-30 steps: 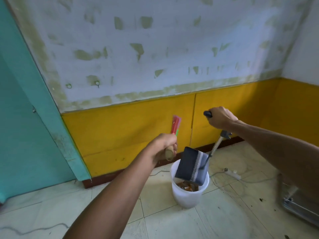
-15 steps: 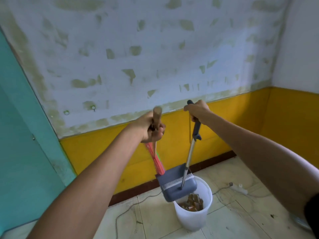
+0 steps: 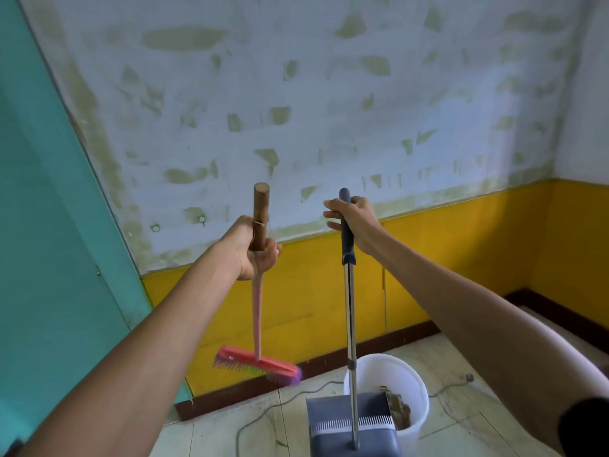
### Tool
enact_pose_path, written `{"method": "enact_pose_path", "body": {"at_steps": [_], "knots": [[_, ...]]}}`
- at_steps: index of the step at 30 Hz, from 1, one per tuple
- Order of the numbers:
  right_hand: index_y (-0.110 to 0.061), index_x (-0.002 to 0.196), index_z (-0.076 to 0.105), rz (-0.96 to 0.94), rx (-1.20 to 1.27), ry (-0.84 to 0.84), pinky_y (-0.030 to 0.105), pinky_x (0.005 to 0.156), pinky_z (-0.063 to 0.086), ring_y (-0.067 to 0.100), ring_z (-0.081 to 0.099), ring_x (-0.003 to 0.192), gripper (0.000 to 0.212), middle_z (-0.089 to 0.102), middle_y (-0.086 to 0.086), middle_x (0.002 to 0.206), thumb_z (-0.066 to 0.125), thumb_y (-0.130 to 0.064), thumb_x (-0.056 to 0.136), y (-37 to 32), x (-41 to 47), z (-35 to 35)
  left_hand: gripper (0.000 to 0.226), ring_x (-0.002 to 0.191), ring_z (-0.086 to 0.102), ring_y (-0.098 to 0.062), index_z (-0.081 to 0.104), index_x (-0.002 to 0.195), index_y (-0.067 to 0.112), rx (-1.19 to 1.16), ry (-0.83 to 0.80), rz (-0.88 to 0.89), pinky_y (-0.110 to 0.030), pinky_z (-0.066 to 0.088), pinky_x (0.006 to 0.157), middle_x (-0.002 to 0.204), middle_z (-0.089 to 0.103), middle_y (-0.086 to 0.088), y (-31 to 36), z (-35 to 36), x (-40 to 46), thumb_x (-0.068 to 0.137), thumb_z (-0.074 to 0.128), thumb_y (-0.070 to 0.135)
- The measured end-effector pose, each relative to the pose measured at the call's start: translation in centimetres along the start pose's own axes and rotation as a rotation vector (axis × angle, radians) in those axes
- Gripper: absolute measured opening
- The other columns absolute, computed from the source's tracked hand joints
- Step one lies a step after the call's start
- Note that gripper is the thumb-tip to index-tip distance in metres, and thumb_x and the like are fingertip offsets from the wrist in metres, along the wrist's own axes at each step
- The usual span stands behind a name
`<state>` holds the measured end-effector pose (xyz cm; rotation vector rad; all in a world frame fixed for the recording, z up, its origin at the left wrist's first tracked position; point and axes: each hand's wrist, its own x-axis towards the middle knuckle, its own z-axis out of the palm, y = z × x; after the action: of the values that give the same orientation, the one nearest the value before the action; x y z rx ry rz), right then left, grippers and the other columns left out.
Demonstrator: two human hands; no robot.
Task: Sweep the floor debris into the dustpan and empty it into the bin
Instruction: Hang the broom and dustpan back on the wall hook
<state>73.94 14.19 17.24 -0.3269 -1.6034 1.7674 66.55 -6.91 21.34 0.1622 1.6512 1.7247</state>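
My left hand (image 3: pixel 252 250) grips the wooden top of a broom (image 3: pixel 257 318). Its pink stick hangs straight down to a red head with pink and purple bristles, held off the floor near the yellow wall. My right hand (image 3: pixel 354 221) holds the dark grip of the dustpan handle (image 3: pixel 350 324), a long metal pole. The grey dustpan (image 3: pixel 333 420) hangs upright at the pole's foot, in front of the white bin (image 3: pixel 412 384). Brown debris (image 3: pixel 400 410) lies inside the bin, partly hidden by the pan.
A thin cable (image 3: pixel 263 418) snakes over the pale floor tiles left of the bin, and a plug (image 3: pixel 468 378) lies to its right. A teal door (image 3: pixel 49 258) stands at the left. A yellow-panelled wall with a dark skirting (image 3: pixel 329 361) runs behind.
Both hands have risen and the view has tilted up. The broom now hangs lower and left of the pan, and the dustpan has swung from tipped over the bin to upright in front of it.
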Motion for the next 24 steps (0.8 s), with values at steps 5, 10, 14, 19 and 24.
{"method": "enact_pose_path", "body": {"at_steps": [5,10,14,19,24], "knots": [[-0.013,0.105,0.051,-0.074,-0.016,-0.189,0.035,0.072,0.060,0.022,0.072,0.091,0.038,0.063,0.009,0.111,0.077,-0.021,0.079,-0.1,0.3,1.8,0.039,0.037,0.063,-0.025,0.048,0.090,0.004,0.185,0.056,0.033,-0.030,0.053,0.032,0.061,0.068,-0.029,-0.5,-1.7,0.0,0.095,0.044,0.043],[-0.010,0.119,0.044,-0.056,0.063,-0.209,0.025,0.067,0.057,0.023,0.073,0.082,0.057,0.061,0.013,0.107,0.081,-0.026,0.078,-0.3,0.9,3.3,0.064,0.035,0.062,-0.023,0.051,0.092,0.004,0.350,0.111,0.090,-0.026,0.049,0.028,0.075,0.071,-0.028,1.0,-3.0,-0.9,0.094,0.026,0.063],[-0.017,0.117,0.047,-0.083,0.003,-0.230,0.026,0.060,0.054,0.020,0.071,0.072,0.065,0.059,0.012,0.114,0.083,-0.042,0.070,-0.4,0.9,4.7,0.084,0.034,0.063,-0.023,0.051,0.097,0.004,0.417,0.088,0.115,-0.026,0.049,0.028,0.070,0.072,-0.028,2.3,-3.5,-1.7,0.088,0.009,0.076],[-0.019,0.124,0.044,-0.177,0.006,-0.127,0.029,0.054,0.056,0.028,0.073,0.069,0.075,0.060,0.000,0.113,0.080,-0.053,0.069,-1.0,0.8,7.0,0.089,0.035,0.063,-0.020,0.050,0.102,0.005,0.443,0.028,0.111,-0.024,0.048,0.028,0.067,0.072,-0.026,3.0,-3.7,-2.8,0.085,0.004,0.079],[-0.027,0.148,0.024,-0.242,-0.208,-0.106,0.039,0.057,0.060,0.022,0.067,0.052,0.090,0.065,0.014,0.094,0.064,-0.066,0.076,-1.7,0.0,9.0,0.093,0.038,0.065,-0.021,0.049,0.104,0.004,0.436,-0.063,0.178,-0.024,0.050,0.031,0.069,0.072,-0.026,4.9,-1.9,-4.9,0.082,0.001,0.080]]}}
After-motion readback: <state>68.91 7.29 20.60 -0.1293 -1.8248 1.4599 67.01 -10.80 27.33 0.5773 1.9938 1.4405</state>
